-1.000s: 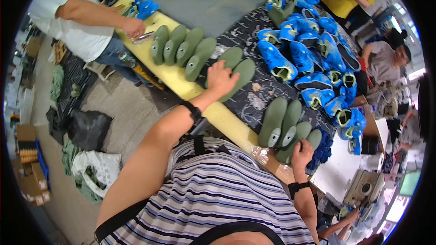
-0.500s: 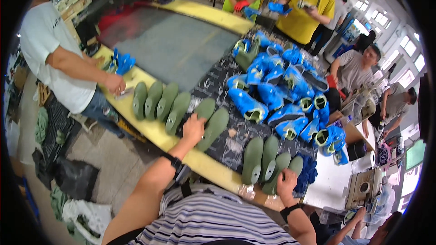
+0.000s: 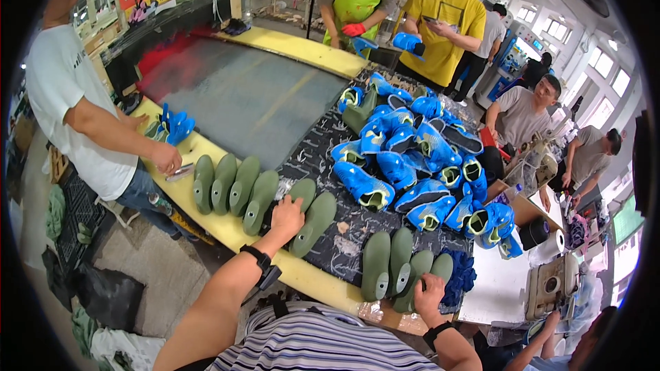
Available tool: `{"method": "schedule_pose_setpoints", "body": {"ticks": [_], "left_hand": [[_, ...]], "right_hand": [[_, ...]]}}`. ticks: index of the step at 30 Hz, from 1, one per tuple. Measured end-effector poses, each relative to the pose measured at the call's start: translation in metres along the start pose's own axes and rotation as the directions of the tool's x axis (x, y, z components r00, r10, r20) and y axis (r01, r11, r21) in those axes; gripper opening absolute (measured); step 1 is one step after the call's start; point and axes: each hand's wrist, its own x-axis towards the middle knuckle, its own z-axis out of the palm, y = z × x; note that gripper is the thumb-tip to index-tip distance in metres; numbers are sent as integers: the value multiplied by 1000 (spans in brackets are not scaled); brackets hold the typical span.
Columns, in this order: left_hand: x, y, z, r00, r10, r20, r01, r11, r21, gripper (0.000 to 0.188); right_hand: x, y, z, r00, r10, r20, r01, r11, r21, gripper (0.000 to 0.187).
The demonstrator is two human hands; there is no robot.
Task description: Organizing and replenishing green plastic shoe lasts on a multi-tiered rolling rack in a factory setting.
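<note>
My left hand [image 3: 287, 218] has its fingers closed round the heel end of a green shoe last [image 3: 302, 191]. Just right of it lies another green last [image 3: 315, 225]. On the left, several more lasts [image 3: 246, 189] stand in a row, soles leaning the same way. My right hand [image 3: 429, 293] grips the near part of a last [image 3: 421, 262] in a second group, its fingers partly hidden behind the knuckles. Two lasts with pale round sockets [image 3: 376, 268] stand left of that hand, and one more [image 3: 443, 268] is on its right.
A heap of blue shoe uppers [image 3: 412, 158] covers the table's right part. Dark blue cloth pieces [image 3: 459, 278] lie by my right hand. A worker in a white shirt [image 3: 82, 89] stands at left beside blue uppers [image 3: 177, 126]. A sewing machine [image 3: 552, 285] sits at right.
The view has tilted, so the far side of the table shows more. Both hands stay on the same lasts. Across the table, the worker in yellow holds the blue upper lower.
</note>
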Motion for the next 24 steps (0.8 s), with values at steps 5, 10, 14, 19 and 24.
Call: {"method": "schedule_pose_setpoints", "body": {"ticks": [5, 10, 14, 19, 24], "left_hand": [[-2, 0, 0, 1000, -21, 18, 22, 1000, -19, 36], [-4, -2, 1, 1000, -3, -30, 1, 999, -44, 38], [-4, 0, 1, 999, -14, -36, 12, 999, -44, 38], [-3, 1, 3, 999, -27, -23, 26, 999, -44, 38], [-3, 0, 3, 999, -33, -12, 32, 999, -36, 39]], "right_hand": [[-2, 0, 0, 1000, -16, -21, 16, 1000, -9, 15], [-3, -1, -2, 1000, -2, -18, 3, 999, 33, 14], [-5, 6, -2, 999, 38, -9, -37, 995, 89, 13], [-7, 9, -3, 999, 46, -21, -44, 994, 99, 12], [-6, 7, -5, 999, 49, -19, -46, 993, 111, 11]]}}
